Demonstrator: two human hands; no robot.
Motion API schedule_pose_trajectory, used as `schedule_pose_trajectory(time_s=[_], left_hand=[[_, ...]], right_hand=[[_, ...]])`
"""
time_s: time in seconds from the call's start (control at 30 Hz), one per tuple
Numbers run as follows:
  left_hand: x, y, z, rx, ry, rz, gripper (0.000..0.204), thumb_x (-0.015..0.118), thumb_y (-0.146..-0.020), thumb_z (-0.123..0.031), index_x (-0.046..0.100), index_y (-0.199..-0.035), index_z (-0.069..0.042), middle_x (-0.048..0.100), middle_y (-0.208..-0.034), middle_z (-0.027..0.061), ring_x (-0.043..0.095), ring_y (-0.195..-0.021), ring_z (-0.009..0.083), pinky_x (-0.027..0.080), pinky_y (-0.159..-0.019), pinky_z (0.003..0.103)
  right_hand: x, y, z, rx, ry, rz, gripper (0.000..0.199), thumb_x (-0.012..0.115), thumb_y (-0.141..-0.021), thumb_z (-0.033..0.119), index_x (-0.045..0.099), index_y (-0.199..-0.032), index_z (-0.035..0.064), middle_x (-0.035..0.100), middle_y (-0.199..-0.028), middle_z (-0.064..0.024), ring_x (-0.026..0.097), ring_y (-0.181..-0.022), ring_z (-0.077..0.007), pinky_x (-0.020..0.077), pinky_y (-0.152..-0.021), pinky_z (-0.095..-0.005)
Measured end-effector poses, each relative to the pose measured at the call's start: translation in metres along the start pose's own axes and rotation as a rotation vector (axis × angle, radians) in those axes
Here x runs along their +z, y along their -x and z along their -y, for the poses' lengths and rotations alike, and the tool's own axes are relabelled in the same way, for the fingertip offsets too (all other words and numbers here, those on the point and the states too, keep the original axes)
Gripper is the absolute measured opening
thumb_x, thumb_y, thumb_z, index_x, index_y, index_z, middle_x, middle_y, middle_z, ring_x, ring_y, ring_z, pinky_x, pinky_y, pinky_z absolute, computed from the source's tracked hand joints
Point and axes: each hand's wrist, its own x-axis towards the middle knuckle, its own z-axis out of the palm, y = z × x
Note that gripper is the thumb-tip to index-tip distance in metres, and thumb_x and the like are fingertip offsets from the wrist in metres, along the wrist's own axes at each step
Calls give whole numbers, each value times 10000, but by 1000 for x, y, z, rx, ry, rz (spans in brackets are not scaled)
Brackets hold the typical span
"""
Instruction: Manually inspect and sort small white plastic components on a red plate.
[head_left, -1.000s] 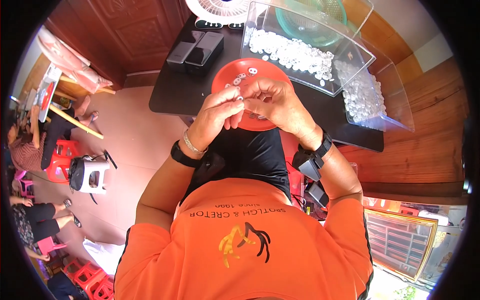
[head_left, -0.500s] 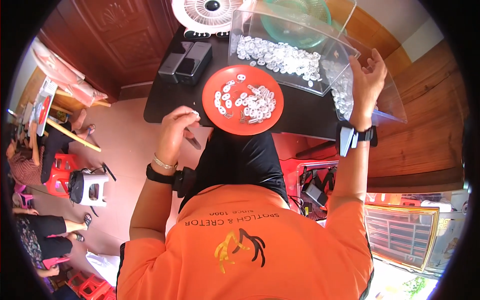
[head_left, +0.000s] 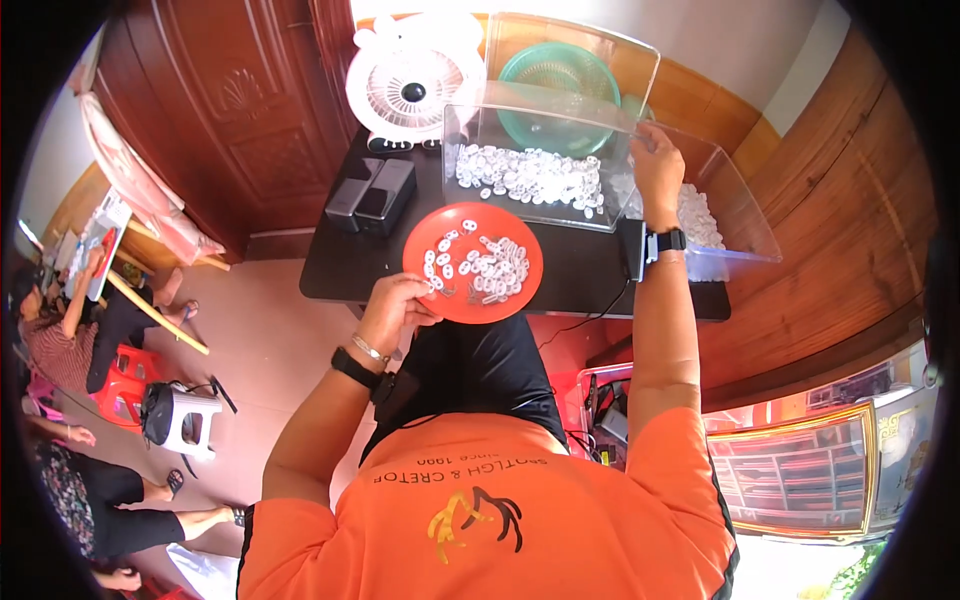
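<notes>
A red plate (head_left: 472, 309) at the black table's near edge bears several white oval pieces with two holes, some with small wire-like bits beside them. My left hand (head_left: 392, 308) is at the plate's lower left rim, its fingertips closed on a small white oval piece (head_left: 436, 284). My right hand (head_left: 658, 170) is raised by the corner of a clear plastic box (head_left: 540, 128). Its fingers are bent together near the box's top edge, and what they hold, if anything, is hidden. Many white pieces (head_left: 530, 178) lie inside this box.
A second clear bin (head_left: 745, 200) with more white pieces stands at right. Behind are a green basket (head_left: 535, 100) and a white fan (head_left: 412, 75). Dark boxlike devices (head_left: 372, 192) lie left on the table (head_left: 335, 262). Other people sit at far left near stools (head_left: 185, 420).
My left hand has come over to the plate's rim. My right hand has moved left toward the box's corner, and its spread fingers have drawn together. The view has shifted.
</notes>
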Motion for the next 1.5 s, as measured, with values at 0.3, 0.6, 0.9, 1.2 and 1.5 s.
schedule_pose_trajectory(time_s=[0.3,0.6,0.9,1.2,1.5], left_hand=[[-4,32,1,128,-23,-75,176,553,-821,-152,588,-856,17,642,-781,108,654,-609,214,552,-570,279],[-19,49,1,183,-15,-86,170,550,-830,-157,587,-864,5,653,-801,101,660,-665,197,559,-604,292],[-32,78,-1,203,-11,-103,158,541,-838,-170,581,-882,-23,654,-800,82,663,-674,187,553,-601,286],[-51,107,-7,228,-59,-139,173,535,-842,-177,592,-879,-19,653,-803,80,654,-661,183,544,-595,283],[-50,103,6,241,-32,-123,181,548,-825,-186,593,-883,-21,655,-803,82,657,-664,186,534,-592,278]], right_hand=[[-8,1,28,-225,302,-48,286,576,-791,154,692,-1052,136,673,-886,-192,646,-879,-367,509,-789,-446],[-43,-6,32,-132,164,137,252,568,-819,221,718,-1007,147,673,-923,-175,646,-902,-353,513,-798,-411],[-78,-15,68,-73,160,217,255,567,-799,182,722,-994,124,677,-805,-166,667,-711,-296,521,-683,-362],[-120,-19,106,24,-11,235,268,574,-828,148,704,-1053,83,647,-663,-72,609,-507,-151,482,-516,-283],[-153,-13,176,-154,-96,349,280,591,-895,118,640,-1147,5,622,-762,-24,546,-599,-88,435,-531,-222]])
